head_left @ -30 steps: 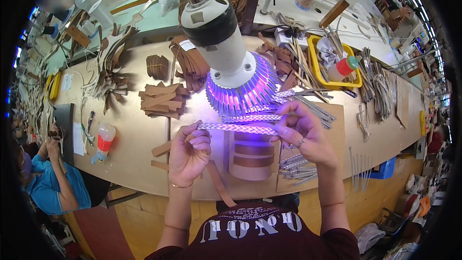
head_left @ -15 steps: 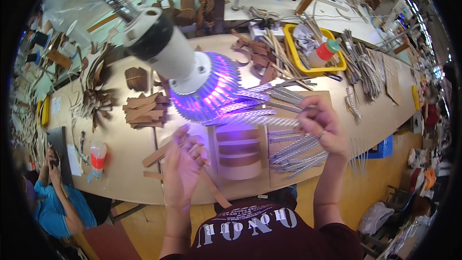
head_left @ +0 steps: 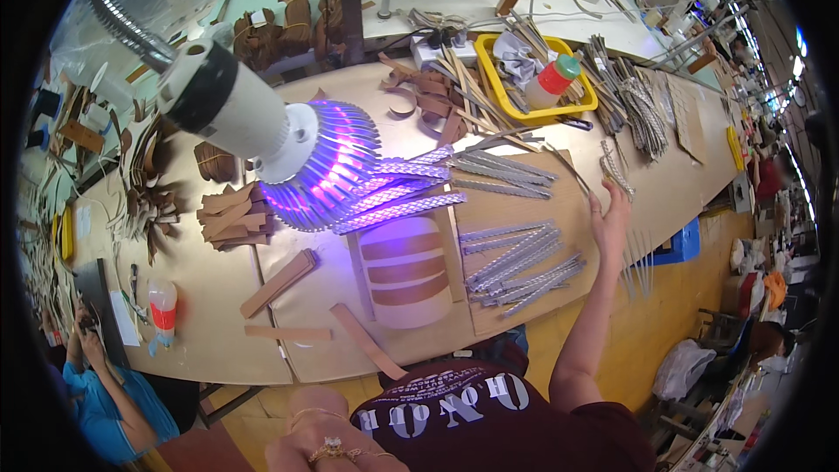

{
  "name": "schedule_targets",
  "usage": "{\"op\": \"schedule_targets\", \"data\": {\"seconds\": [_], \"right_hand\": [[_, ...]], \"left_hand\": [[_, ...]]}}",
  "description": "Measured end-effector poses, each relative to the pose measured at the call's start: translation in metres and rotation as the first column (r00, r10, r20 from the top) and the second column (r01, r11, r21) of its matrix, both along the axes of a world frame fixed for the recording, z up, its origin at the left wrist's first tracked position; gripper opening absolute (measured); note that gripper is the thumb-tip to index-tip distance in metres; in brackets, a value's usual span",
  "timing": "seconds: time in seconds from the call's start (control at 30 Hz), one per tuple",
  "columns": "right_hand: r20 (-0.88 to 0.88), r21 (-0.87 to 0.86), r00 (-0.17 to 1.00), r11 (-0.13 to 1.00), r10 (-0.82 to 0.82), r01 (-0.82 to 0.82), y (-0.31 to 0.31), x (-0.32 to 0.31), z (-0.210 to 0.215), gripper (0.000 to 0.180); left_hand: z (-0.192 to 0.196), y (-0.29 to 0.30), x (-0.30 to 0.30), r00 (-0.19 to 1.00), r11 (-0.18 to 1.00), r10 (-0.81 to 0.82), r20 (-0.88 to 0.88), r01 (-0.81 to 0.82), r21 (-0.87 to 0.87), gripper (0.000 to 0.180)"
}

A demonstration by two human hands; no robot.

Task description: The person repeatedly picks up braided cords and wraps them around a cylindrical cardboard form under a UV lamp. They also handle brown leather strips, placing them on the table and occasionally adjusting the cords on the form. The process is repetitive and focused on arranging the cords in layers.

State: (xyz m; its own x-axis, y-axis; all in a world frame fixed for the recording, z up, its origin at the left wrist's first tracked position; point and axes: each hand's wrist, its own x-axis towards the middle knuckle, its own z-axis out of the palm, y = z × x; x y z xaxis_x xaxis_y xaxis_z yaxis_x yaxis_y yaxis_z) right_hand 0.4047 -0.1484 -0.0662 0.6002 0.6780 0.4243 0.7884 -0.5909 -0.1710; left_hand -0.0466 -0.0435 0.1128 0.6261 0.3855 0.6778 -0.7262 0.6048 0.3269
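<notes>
My right hand [head_left: 612, 217] reaches over the right part of the table with thumb and fingers apart, beside a short braided cord [head_left: 617, 168]. A thin dark strip [head_left: 570, 171] runs close to its thumb; contact is unclear. At the lower edge, my left hand [head_left: 328, 444] shows its back, a ring and a bracelet; its fingertips are hidden. Silvery braided strips [head_left: 402, 211] lie partly under a finned lamp [head_left: 319, 166] that glows purple. In front of the lamp sits a rounded beige form [head_left: 408, 297] with brown bands across it. More grey braided strips [head_left: 516, 267] rest on a board [head_left: 489, 315].
Brown leather strips [head_left: 232, 214] are stacked left of the lamp, with loose strips [head_left: 367, 341] nearer me. A yellow tray [head_left: 542, 114] holds a red-and-green bottle [head_left: 552, 79]. Another bottle [head_left: 162, 306] stands at left, close to a person in blue [head_left: 131, 393].
My right hand has let go of a braided strip and moved right. My left hand has drawn back from the table to the lower edge. The view has shifted, too.
</notes>
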Motion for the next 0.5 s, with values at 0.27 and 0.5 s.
{"op": "schedule_targets", "data": {"seconds": [0.27, 0.5], "right_hand": [[-0.648, -0.194, 0.645, 0.732, 0.404, -0.653, 0.025, -0.110, 0.046, 0.021], [-0.423, -0.255, 0.782, 0.768, 0.457, -0.587, 0.045, -0.128, 0.022, 0.020]], "left_hand": [[-0.024, 0.007, -0.007, 0.996, 0.996, -0.086, 0.036, 0.085, 0.014, 0.036], [-0.049, -0.001, -0.010, 0.946, 0.951, 0.297, -0.130, -0.305, -0.045, 0.035]]}}
